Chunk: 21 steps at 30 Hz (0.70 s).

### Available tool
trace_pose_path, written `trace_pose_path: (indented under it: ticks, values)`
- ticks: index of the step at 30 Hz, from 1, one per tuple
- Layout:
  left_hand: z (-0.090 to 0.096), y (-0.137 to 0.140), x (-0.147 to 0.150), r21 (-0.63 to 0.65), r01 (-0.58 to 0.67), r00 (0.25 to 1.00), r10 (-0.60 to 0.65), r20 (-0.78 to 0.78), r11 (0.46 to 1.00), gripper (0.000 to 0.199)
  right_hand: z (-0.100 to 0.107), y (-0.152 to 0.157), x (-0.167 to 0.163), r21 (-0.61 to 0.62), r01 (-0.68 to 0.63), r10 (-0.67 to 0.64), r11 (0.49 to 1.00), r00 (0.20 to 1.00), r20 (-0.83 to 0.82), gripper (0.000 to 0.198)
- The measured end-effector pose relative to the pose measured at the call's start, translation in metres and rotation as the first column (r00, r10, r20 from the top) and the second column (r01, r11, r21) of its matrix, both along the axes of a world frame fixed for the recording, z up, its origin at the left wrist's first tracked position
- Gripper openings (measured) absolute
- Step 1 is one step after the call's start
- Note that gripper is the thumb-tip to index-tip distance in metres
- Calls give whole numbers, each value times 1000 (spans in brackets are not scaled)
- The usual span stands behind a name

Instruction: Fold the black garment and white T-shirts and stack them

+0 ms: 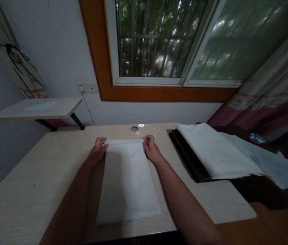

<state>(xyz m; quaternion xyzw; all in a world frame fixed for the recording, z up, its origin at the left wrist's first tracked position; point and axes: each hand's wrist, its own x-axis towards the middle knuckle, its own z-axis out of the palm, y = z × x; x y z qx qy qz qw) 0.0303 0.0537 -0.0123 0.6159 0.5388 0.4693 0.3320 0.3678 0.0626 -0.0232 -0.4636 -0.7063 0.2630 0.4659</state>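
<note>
A white cloth bag (131,180), flat and rectangular, lies on the pale wood desk (18,187) in front of me. Its far edge looks like a folded hem with a cord end at the right corner. My left hand (99,148) pinches the far left corner between thumb and fingers. At the far right corner, my right hand (151,146) grips the hem in the same way. The bag's near end rests close to the desk's front edge.
To the right, white cloth (212,149) is stacked on black folded material (184,156), with printed sheets (273,160) beyond. A raised shelf (39,107) stands at the back left. A cable hole (135,129) sits near the wall, below the window.
</note>
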Motion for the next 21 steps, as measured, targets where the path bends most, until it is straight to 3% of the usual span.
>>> trace_pose_path:
  ticks: [8,13,21]
  values:
    - [-12,10,-3,57,-82,990,88,-110,995,45,3,0,-3,22,72,-73,997,996,49,34]
    - [-8,10,1,26,-166,971,168,-172,986,53,2,1,-4,24,88,-89,996,996,31,40]
    - [-2,7,10,20,-284,927,279,-249,959,42,4,1,-4,7,126,-126,992,991,44,43]
